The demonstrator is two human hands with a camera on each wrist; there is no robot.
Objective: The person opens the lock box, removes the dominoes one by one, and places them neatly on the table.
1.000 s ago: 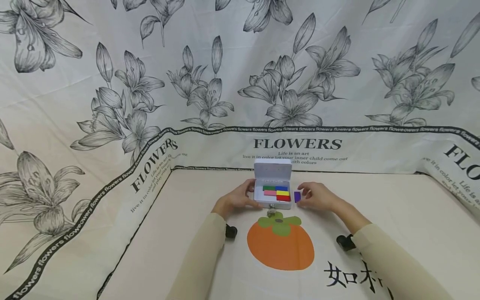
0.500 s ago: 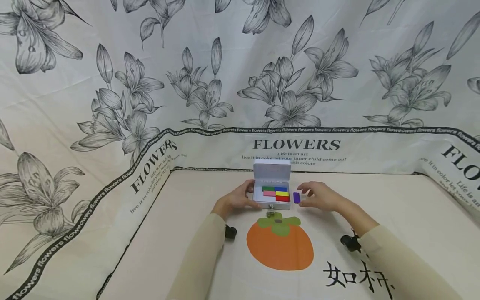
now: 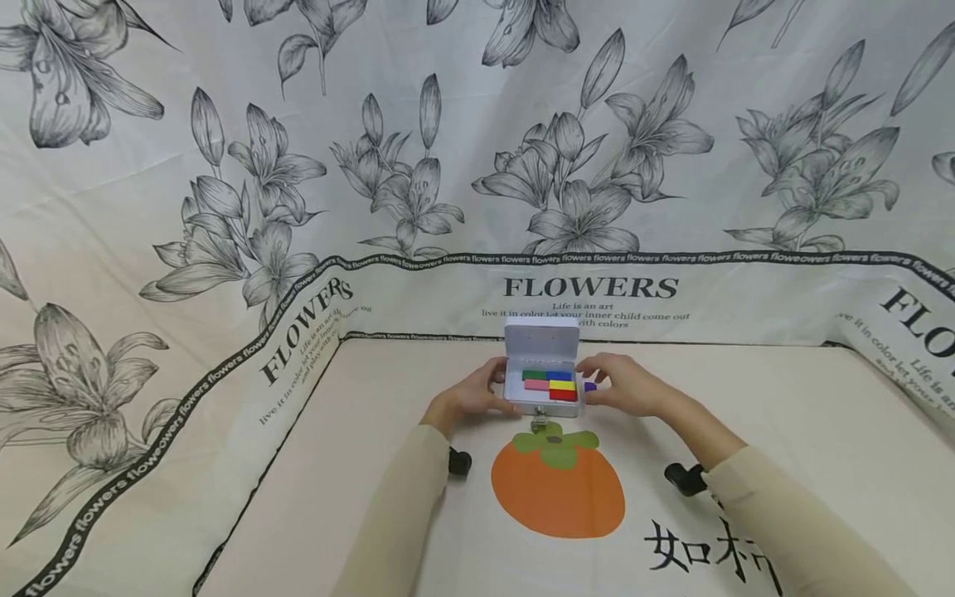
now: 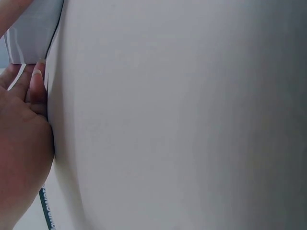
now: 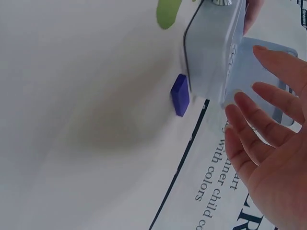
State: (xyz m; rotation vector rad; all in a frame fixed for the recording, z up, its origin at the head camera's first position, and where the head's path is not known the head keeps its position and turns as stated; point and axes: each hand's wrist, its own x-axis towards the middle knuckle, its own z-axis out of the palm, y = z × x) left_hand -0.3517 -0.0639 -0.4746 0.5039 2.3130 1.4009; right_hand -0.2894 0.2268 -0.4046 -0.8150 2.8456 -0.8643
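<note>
"One change?"
"Right hand (image 3: pixel 630 385), shifted closer to the smooth white rectangular hinged box (image 5: pixel 211 57), loosely spread, holding nothing. Left hand (image 3: pixel 468 394) around it, apparently gripping, though partly hidden."
"Flat purple rectangular block (image 5: pixel 180 96)?"
"Still outside, beside the box; hence not yet taken up."

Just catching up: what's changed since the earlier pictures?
The right hand moved left toward the box, partly hiding the purple block in the head view. Nothing was visibly taken or let go. The left hand still holds the box; the purple block and blocks inside stay put.
</note>
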